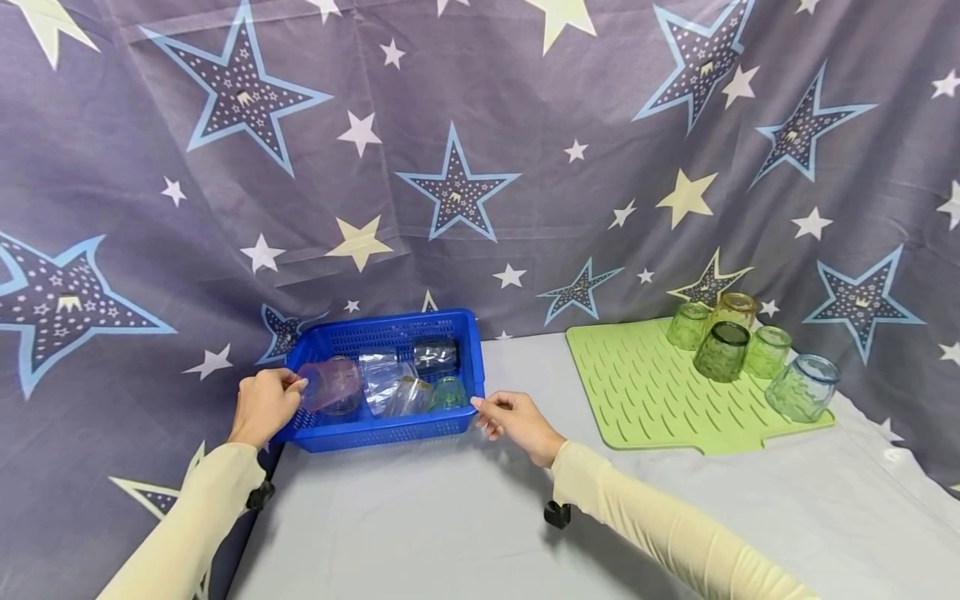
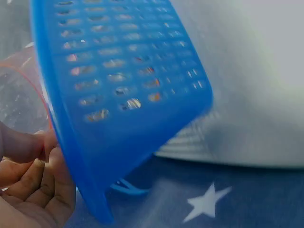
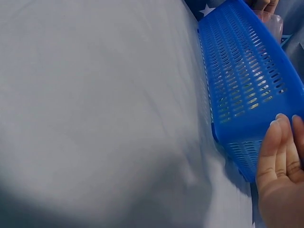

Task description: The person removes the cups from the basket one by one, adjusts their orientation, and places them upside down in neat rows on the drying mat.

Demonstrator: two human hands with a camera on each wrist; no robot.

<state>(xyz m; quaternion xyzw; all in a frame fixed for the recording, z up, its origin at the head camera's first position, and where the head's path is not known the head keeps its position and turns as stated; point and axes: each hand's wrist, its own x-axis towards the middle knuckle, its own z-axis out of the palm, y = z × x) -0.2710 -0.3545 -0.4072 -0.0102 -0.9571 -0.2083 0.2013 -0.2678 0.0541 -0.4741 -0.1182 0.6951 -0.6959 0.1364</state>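
Note:
My left hand (image 1: 264, 406) pinches the rim of a pink see-through cup (image 1: 337, 383), which lies on its side at the left end of a blue plastic basket (image 1: 352, 435). In the left wrist view the thumb and fingers meet at the cup's edge, beside the basket wall. At the basket's front right corner my right hand (image 1: 521, 425) holds the rim, with fingers against the outer wall in the right wrist view. Also inside the basket are clear cups (image 1: 381, 385), a dark cup (image 1: 435, 354) and a green cup (image 1: 448, 392).
A light green drying mat (image 1: 630, 383) lies to the right on the grey-white tabletop (image 1: 420, 525). Several upside-down glasses stand on it, including a dark green glass (image 1: 722, 352), an amber glass (image 1: 737, 308) and a bluish glass (image 1: 802, 389). A star-patterned curtain (image 1: 525, 208) hangs behind.

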